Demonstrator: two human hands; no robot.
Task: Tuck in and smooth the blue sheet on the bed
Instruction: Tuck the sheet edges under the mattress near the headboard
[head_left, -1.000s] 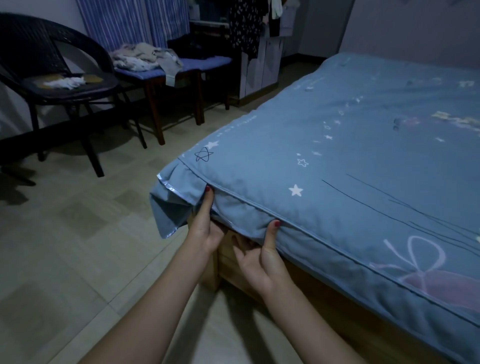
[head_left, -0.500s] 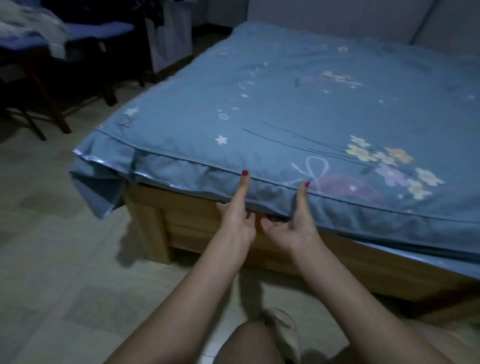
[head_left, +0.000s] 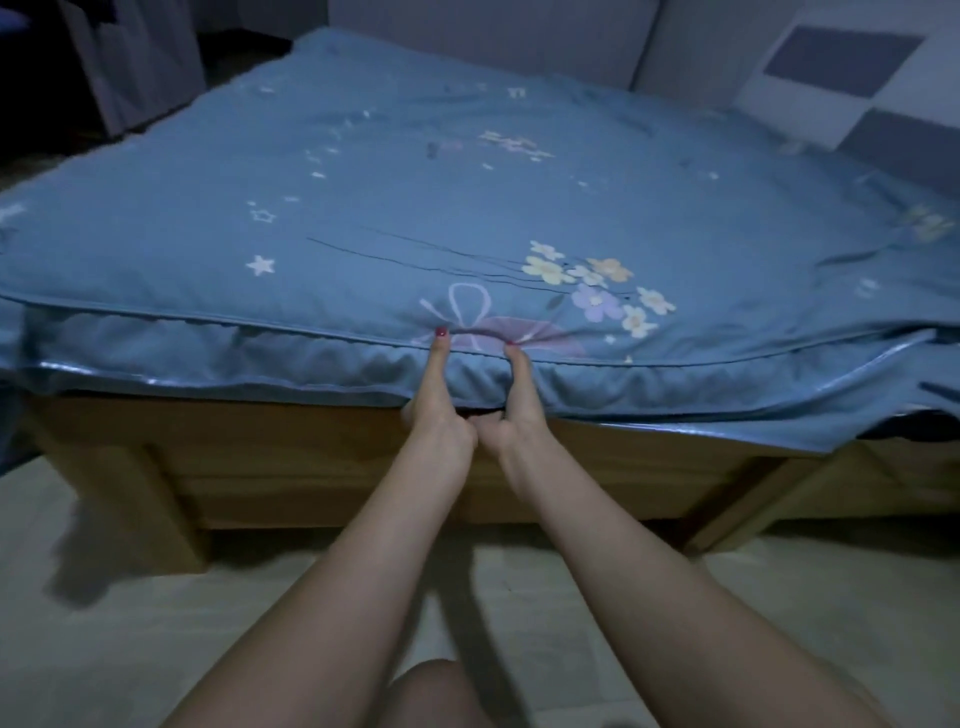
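The blue sheet (head_left: 395, 208), printed with stars and flowers, covers the whole mattress on a wooden bed frame (head_left: 322, 467). My left hand (head_left: 439, 410) and my right hand (head_left: 511, 410) sit side by side at the near edge. Each thumb lies up over the sheet's side panel, and the fingers go under the mattress edge out of sight, gripping the sheet's hem. Right of my hands the hem (head_left: 779, 410) hangs loose over the frame with its shiny trim showing.
Pale tiled floor (head_left: 130, 623) lies in front of the bed. A grey wall (head_left: 519, 36) stands behind the bed and a dark cabinet (head_left: 140, 62) at the far left. My knee (head_left: 436, 691) shows at the bottom.
My hands have slid rightward along the near edge, from the left corner to the bow print in the middle, keeping the same grip. The view turned right with them.
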